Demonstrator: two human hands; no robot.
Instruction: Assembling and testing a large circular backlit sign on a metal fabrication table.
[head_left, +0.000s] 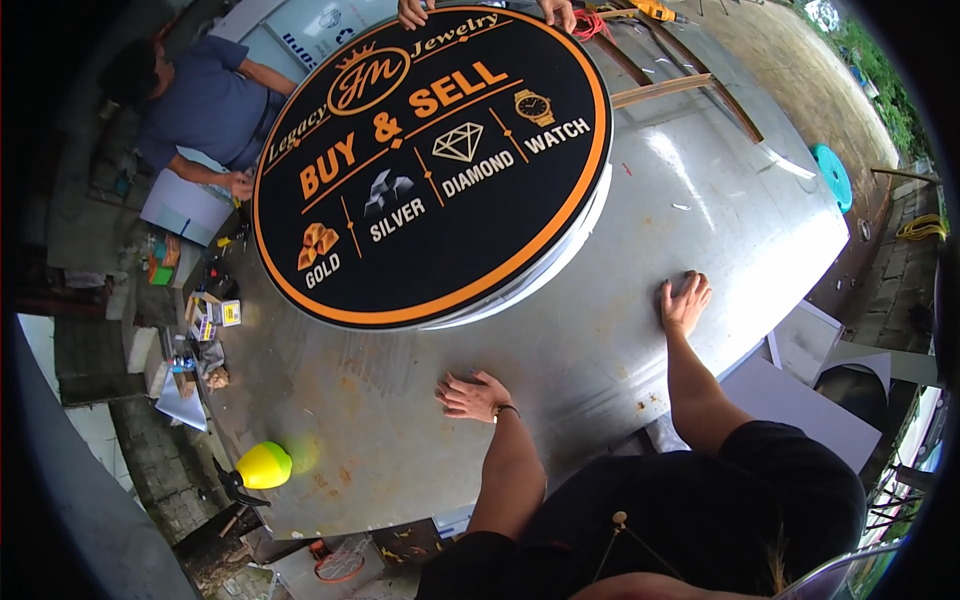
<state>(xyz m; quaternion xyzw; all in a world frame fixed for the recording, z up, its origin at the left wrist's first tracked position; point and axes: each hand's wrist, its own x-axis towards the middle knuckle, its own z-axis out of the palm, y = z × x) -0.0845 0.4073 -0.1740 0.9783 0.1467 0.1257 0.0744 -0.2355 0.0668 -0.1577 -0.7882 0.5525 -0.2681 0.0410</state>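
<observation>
Both my hands rest on a large bare metal table (590, 350). My left hand (474, 396), with a bracelet at the wrist, lies palm down near the front middle, fingers apart and holding nothing. Farther right, my right hand (686, 302) leans on the metal, also without anything in its grasp. Beyond them is a big round black sign (440, 235) with an orange rim and gold and white lettering and pictures. A pale layer shows under its near right edge. Neither of my hands touches it.
A person (205, 105) at the left has a hand by the sign's edge; another person's hands (413, 13) are at its far rim. A yellow spray bottle (264, 466) stands at the table's front left. Wooden strips (665, 90) lie far right, and small boxes (212, 314) along the left.
</observation>
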